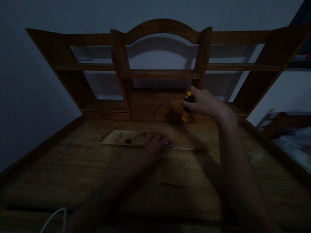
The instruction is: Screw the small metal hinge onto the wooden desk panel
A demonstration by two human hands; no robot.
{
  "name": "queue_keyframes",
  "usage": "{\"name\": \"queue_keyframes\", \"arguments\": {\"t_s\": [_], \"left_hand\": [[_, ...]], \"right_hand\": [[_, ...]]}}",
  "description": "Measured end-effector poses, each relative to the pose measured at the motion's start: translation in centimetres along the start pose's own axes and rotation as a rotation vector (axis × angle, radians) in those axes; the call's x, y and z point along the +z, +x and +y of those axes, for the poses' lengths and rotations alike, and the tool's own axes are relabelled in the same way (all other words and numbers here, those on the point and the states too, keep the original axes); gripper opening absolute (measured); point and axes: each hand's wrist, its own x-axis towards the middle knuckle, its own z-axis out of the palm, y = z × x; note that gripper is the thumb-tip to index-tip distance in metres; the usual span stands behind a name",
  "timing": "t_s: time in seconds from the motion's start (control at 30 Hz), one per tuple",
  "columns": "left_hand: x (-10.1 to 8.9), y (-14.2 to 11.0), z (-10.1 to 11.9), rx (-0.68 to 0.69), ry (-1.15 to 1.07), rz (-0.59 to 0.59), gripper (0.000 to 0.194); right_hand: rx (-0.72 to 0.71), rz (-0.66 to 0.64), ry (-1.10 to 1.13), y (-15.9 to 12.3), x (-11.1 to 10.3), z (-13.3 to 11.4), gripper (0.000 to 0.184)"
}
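My right hand is closed around the black and yellow handle of a screwdriver. The screwdriver points down, and its thin shaft ends close to the wooden desktop; whether the tip touches it I cannot tell. Lower and to the left, my left hand rests on the desktop, its fingers closed on a small shiny metal piece that they partly cover. Beside that hand lies a pale, rough-faced wooden strip. A squarish thin wooden piece with small dark holes lies nearer to me.
A wooden shelf unit stands along the back of the desk against the wall. A small metal rod-like item lies at the left. A white cable loops at the front left. Plastic-looking bags are at the right.
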Motion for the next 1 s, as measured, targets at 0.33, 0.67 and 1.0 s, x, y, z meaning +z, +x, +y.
{"name": "queue_keyframes", "arguments": {"t_s": [0.33,0.67,1.0], "left_hand": [[0.05,0.18,-0.93,0.024,-0.028,-0.012,0.067],[-0.10,0.25,-0.67,0.005,-0.063,0.017,0.055],[-0.27,0.35,-0.54,-0.009,-0.040,-0.022,0.045]], "right_hand": [[-0.001,0.004,0.009,0.02,0.05,0.02,0.040],[-0.013,0.017,0.027,0.17,0.30,0.32,0.042],[-0.012,0.019,0.039,0.15,0.30,0.31,0.041]]}}
